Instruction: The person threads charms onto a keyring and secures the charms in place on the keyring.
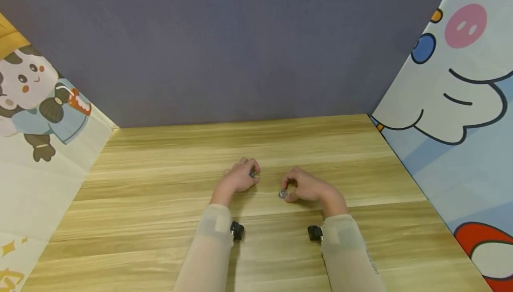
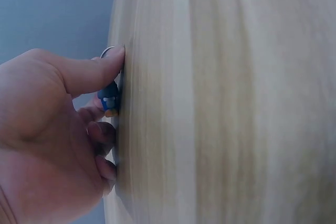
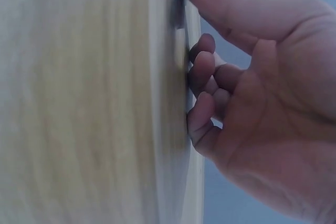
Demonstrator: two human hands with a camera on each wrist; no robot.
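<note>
Your left hand [image 1: 242, 177] pinches a tiny blue charm with an orange tip and a thin metal ring [image 2: 109, 99], low over the pale, wood-grained tabletop [image 1: 132, 221]; the left wrist view shows your thumb lying at the ring. Your right hand [image 1: 307, 188] has thumb and forefinger drawn in narrow round a small silver-grey metal piece [image 1: 283, 193], just above or on the wood – which of the two you cannot tell. The two small items sit near each other but apart, with bare wood between your fingertips.

What could go wrong: both things are tiny, so a light or off-centre pinch might let either slip and skitter across the smooth surface. Your thumb could drag the ring and swing the charm round. Watch your right side most – the metal piece is mostly hidden in the right wrist view.
</note>
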